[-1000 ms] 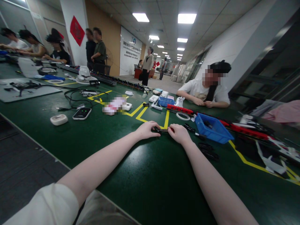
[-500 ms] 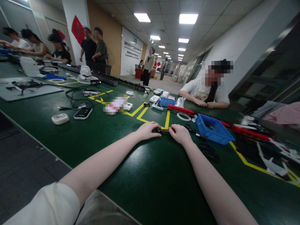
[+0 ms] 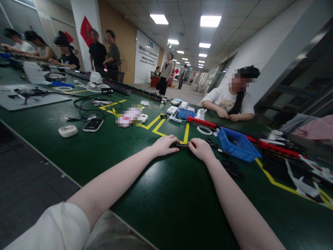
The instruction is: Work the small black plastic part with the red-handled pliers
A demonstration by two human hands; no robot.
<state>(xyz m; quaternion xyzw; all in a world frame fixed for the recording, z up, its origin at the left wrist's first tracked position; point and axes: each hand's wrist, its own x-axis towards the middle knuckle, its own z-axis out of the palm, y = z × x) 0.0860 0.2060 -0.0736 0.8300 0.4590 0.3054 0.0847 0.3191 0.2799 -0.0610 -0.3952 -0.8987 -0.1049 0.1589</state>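
Observation:
My left hand [image 3: 166, 145] is closed, thumb and fingers pinching a small black part [image 3: 177, 144] just above the green table. Opposite it, my right hand [image 3: 199, 147] is curled round the reddish end of a slim metal tool [image 3: 184, 145], which looks like small pliers. The tool's tip reaches the black part between the hands; its exact shape is too small and dark to make out. Behind the hands runs yellow tape [image 3: 186, 132] on the table. Several black parts [image 3: 231, 169] lie to the right of my right forearm.
A blue bin [image 3: 239, 147] stands right of my right hand, near a white ring [image 3: 204, 130] and a red strip [image 3: 200, 122]. Leftward lie a black-screened device [image 3: 93, 125], a white case [image 3: 68, 131] and black cables [image 3: 83, 104]. Across the table sits a person [image 3: 231, 100].
The view has shifted very slightly. Both hands stay in nearly the same place, with the same grip on the black part and the tool.

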